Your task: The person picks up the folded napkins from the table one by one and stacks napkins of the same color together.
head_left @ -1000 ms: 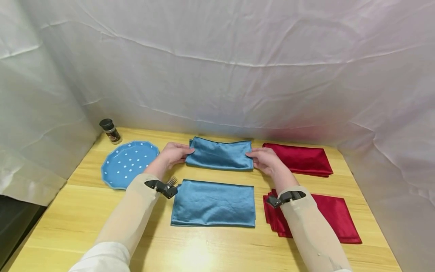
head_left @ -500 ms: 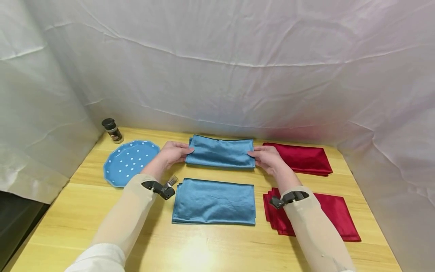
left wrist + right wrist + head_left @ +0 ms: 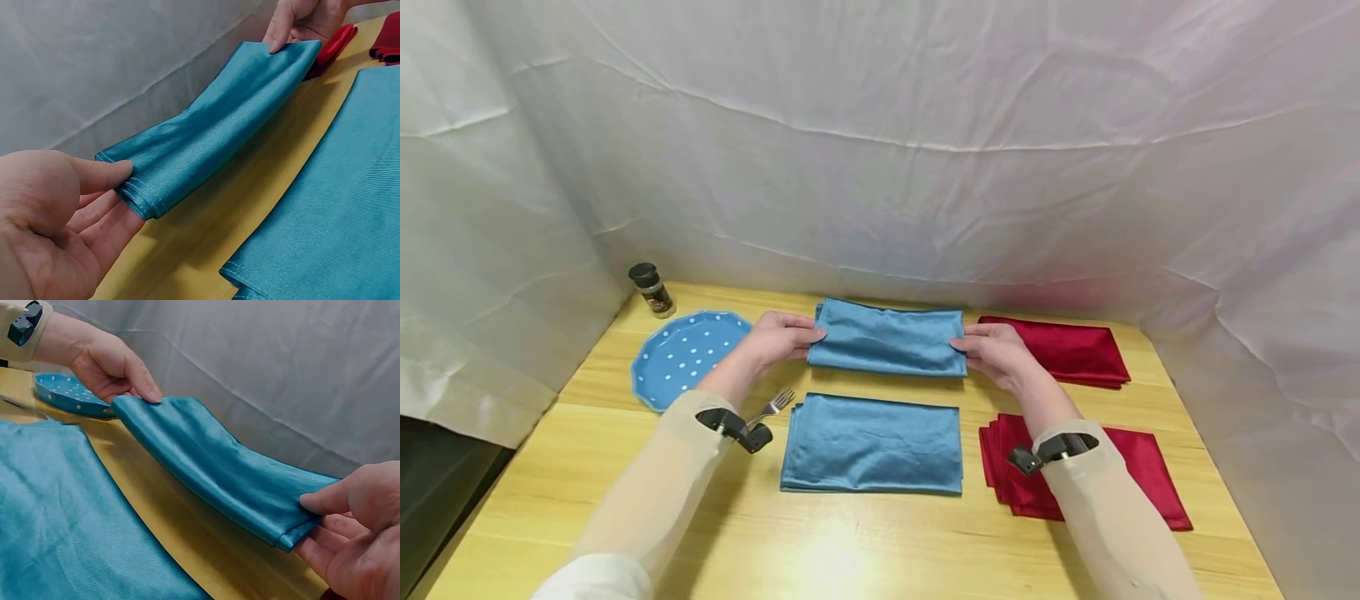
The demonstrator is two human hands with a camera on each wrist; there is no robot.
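Left hand [image 3: 778, 337] and right hand [image 3: 996, 350] pinch the folded blue napkin [image 3: 886, 339] above the tabletop [image 3: 850, 542]; uneven tension could slip its 2 ends.

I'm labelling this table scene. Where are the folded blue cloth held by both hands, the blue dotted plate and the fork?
folded blue cloth [image 3: 886, 338], head view, middle of its top face.
blue dotted plate [image 3: 688, 354], head view, centre of its dotted face.
fork [image 3: 777, 403], head view, its tines beside the left wrist.
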